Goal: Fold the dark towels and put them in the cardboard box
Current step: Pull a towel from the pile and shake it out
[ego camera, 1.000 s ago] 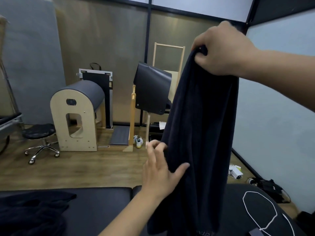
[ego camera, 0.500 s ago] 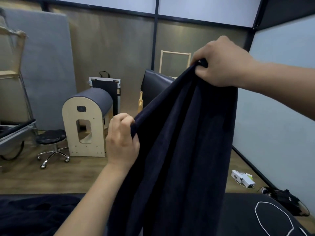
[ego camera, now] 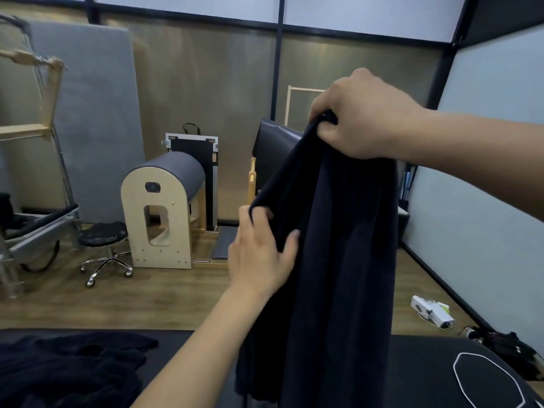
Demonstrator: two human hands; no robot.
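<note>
We hold a dark towel (ego camera: 338, 260) up in the air in front of us, above the near edge of a black padded table (ego camera: 426, 375). Our right hand (ego camera: 362, 116) is raised at the upper right, its fingers curled tight round a bunched top corner. Our left hand (ego camera: 259, 257) sits lower and further left, gripping the towel's side edge, with the thumb laid on the front of the cloth and the fingers tucked behind a fold. Between our two hands the top edge runs taut on a slant. The cloth is navy-black, matte and soft-looking. It falls in long vertical folds past the bottom of the view, which hides its lower end. On the table's left side lies a crumpled heap of dark towels (ego camera: 64, 366).
</note>
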